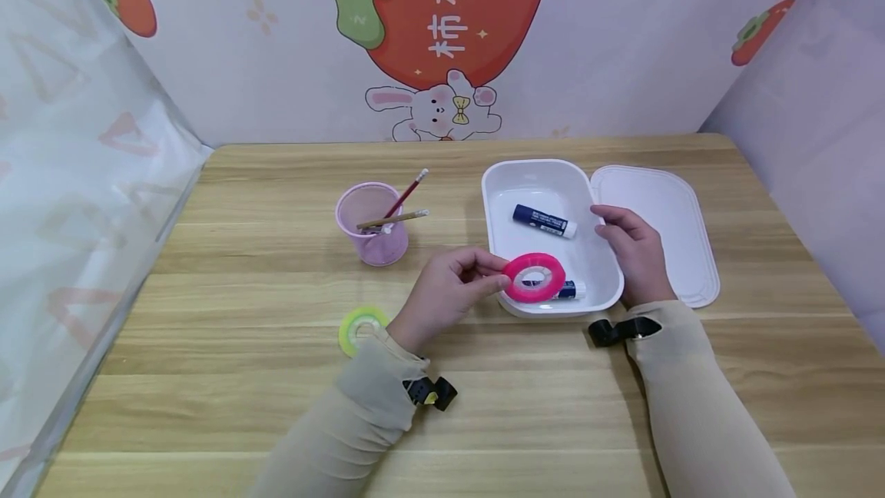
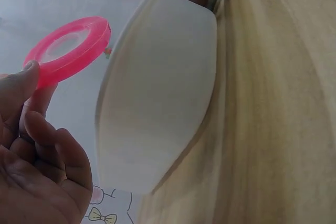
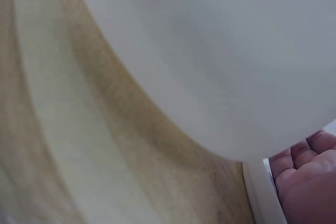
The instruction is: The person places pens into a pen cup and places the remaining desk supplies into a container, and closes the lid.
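Note:
My left hand [image 1: 449,290] pinches a bright pink roll of tape [image 1: 515,292] between thumb and fingers, over the near left part of a white plastic box [image 1: 492,214]. In the left wrist view, the pink roll is tilted beside the box's outer wall. Inside the box lie two dark blue glue sticks with white ends. One glue stick [image 1: 542,220] is in full view; the other glue stick [image 1: 570,290] is partly hidden behind the tape. At the box's right rim, my right hand [image 1: 638,256] grips the edge with thumb and fingers.
A white lid [image 1: 681,214] lies flat to the right of the box, partly under the right hand. Left of the box stands a pink mesh pencil cup [image 1: 382,248] with pencils leaning in it. A yellow-green roll of tape [image 1: 348,331] lies by the left wrist.

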Action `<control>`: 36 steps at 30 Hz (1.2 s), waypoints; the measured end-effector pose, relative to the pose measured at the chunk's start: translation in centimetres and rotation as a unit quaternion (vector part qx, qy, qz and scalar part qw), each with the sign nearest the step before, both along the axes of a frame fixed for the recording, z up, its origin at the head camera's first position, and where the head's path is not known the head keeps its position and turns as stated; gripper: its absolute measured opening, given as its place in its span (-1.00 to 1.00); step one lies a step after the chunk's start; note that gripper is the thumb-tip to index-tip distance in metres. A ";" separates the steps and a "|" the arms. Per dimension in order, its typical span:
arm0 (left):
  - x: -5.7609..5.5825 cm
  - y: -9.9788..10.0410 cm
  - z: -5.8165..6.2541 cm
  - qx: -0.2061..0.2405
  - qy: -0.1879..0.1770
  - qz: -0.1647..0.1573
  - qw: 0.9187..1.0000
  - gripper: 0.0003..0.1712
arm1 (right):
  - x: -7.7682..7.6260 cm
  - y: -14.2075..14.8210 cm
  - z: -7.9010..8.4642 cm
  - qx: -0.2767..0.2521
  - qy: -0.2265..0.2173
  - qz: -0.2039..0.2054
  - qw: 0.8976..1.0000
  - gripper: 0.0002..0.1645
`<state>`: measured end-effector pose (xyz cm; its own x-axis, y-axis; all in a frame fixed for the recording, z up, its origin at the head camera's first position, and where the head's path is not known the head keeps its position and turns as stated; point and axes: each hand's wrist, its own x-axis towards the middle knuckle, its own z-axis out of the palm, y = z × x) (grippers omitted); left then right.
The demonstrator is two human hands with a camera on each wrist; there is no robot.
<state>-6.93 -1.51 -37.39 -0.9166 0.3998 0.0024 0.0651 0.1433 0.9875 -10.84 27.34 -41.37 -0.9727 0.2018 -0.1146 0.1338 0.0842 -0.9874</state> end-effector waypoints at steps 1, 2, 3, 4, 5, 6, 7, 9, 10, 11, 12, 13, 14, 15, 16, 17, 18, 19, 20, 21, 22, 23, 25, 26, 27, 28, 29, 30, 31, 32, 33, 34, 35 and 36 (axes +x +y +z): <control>0.0 0.2 -0.2 -0.008 -0.004 -0.001 1.000 -0.84 | 0.0 0.0 0.0 -0.005 0.002 0.000 1.000 -0.55; 0.1 0.3 -0.4 -0.013 -0.009 -0.001 1.000 -0.84 | 0.0 -0.1 0.0 -0.005 0.002 0.000 1.000 -0.55; 0.1 0.5 -0.5 -0.017 -0.012 -0.001 1.000 -0.84 | 0.0 -0.1 0.0 -0.005 0.003 0.000 1.000 -0.55; 0.2 0.6 -0.7 -0.020 -0.012 0.000 1.000 -0.84 | 0.0 -0.2 0.0 -0.006 0.003 0.000 1.000 -0.55; 0.2 0.8 -0.8 -0.024 -0.012 0.000 1.000 -0.85 | -0.1 -0.2 0.0 -0.006 0.003 -0.001 1.000 -0.55; 0.2 0.9 -1.0 -0.026 -0.011 0.000 1.000 -0.85 | -0.1 -0.3 -0.1 -0.007 0.005 -0.001 1.000 -0.55; 0.3 1.1 -1.1 -0.030 -0.008 -0.001 1.000 -0.85 | -0.1 -0.3 -0.1 -0.010 0.006 -0.001 1.000 -0.55; 0.4 1.3 -1.4 -0.037 -0.002 -0.005 0.999 -0.86 | -0.1 -0.3 -0.1 -0.016 0.008 -0.002 1.000 -0.56; 0.4 1.4 -1.6 -0.041 0.000 -0.007 0.999 -0.86 | -0.1 -0.3 -0.1 -0.021 0.010 -0.001 1.000 -0.56; 0.4 1.4 -1.7 -0.042 0.000 -0.009 0.999 -0.86 | -0.1 -0.3 -0.1 -0.025 0.012 -0.001 1.000 -0.57; 0.4 1.5 -1.8 -0.043 -0.002 -0.011 0.999 -0.86 | -0.1 -0.4 -0.1 -0.031 0.014 -0.001 0.999 -0.57; 0.4 1.5 -1.9 -0.044 -0.003 -0.012 0.999 -0.86 | -0.1 -0.4 -0.1 -0.034 0.015 -0.001 0.999 -0.57; 0.4 1.5 -1.9 -0.045 -0.004 -0.013 0.999 -0.86 | -0.1 -0.4 -0.1 -0.034 0.015 0.000 0.999 -0.57; 0.4 1.5 -1.9 -0.047 -0.004 -0.013 0.999 -0.86 | -0.1 -0.4 -0.1 -0.029 0.014 0.000 0.999 -0.57; 0.4 1.5 -1.9 -0.050 -0.002 -0.013 0.999 -0.86 | -0.2 -0.4 -0.1 -0.024 0.014 0.001 1.000 -0.57; 0.4 1.5 -1.9 -0.052 0.000 -0.013 0.999 -0.86 | -0.2 -0.4 -0.1 -0.019 0.013 0.001 1.000 -0.56; 0.5 1.5 -1.8 -0.056 0.001 -0.013 0.998 -0.86 | -0.2 -0.4 -0.1 -0.014 0.012 0.001 1.000 -0.56; 0.5 1.5 -1.8 -0.058 0.003 -0.014 0.998 -0.86 | -0.2 -0.4 -0.1 -0.009 0.011 0.002 1.000 -0.56; 0.5 1.4 -1.8 -0.060 0.004 -0.015 0.998 -0.85 | -0.2 -0.4 -0.1 -0.008 0.010 0.002 1.000 -0.56; 0.5 1.5 -1.8 -0.062 0.004 -0.016 0.998 -0.85 | -0.1 -0.3 -0.2 -0.002 0.009 0.001 1.000 -0.56; 0.5 1.5 -1.8 -0.062 0.004 -0.017 0.998 -0.84 | -0.1 -0.3 -0.2 -0.002 0.009 0.001 1.000 -0.56; 0.5 1.5 -1.8 -0.063 0.004 -0.018 0.998 -0.84 | -0.1 -0.3 -0.2 -0.005 0.008 0.000 1.000 -0.56; 0.5 1.5 -1.9 -0.062 0.004 -0.020 0.998 -0.83 | 0.0 -0.3 -0.1 -0.007 0.008 -0.003 1.000 -0.56; 0.5 1.5 -1.9 -0.061 0.005 -0.021 0.998 -0.83 | 0.0 -0.2 -0.2 -0.009 0.008 -0.004 1.000 -0.56; 0.5 1.6 -2.0 -0.060 0.007 -0.022 0.998 -0.83 | 0.0 -0.2 -0.2 -0.004 0.007 -0.005 1.000 -0.56; 0.5 1.6 -2.0 -0.060 0.010 -0.022 0.998 -0.82 | 0.0 -0.2 -0.1 -0.005 0.008 -0.005 1.000 -0.56; 0.5 1.6 -2.0 -0.058 0.012 -0.023 0.998 -0.82 | 0.0 -0.1 -0.1 -0.007 0.008 -0.006 1.000 -0.56; 0.5 1.6 -2.0 -0.058 0.014 -0.024 0.998 -0.82 | 0.0 -0.2 -0.1 -0.006 0.007 -0.007 1.000 -0.56; 0.5 1.6 -2.1 -0.059 0.015 -0.025 0.998 -0.81 | 0.0 -0.1 -0.1 -0.007 0.007 -0.007 1.000 -0.56; 0.5 1.7 -2.1 -0.060 0.017 -0.026 0.998 -0.81 | 0.0 -0.1 -0.1 -0.008 0.007 -0.008 1.000 -0.56; 0.5 1.7 -2.1 -0.060 0.020 -0.028 0.998 -0.80 | 0.0 -0.1 0.0 -0.010 0.007 -0.009 1.000 -0.57; 0.5 1.7 -2.1 -0.061 0.020 -0.029 0.998 -0.80 | 0.0 -0.1 0.0 -0.012 0.006 -0.010 1.000 -0.57; 0.5 1.7 -2.1 -0.061 0.020 -0.031 0.997 -0.80 | 0.0 -0.1 0.0 -0.012 0.004 -0.011 1.000 -0.57; 0.4 1.7 -2.1 -0.061 0.021 -0.033 0.997 -0.79 | 0.0 -0.1 0.0 -0.010 0.002 -0.011 1.000 -0.56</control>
<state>-6.48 0.20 -39.52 -0.8884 0.4588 -0.0124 0.1189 0.2562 0.9593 -10.87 27.24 -41.33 -0.9685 0.2207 -0.1150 0.1316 0.0618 -0.9894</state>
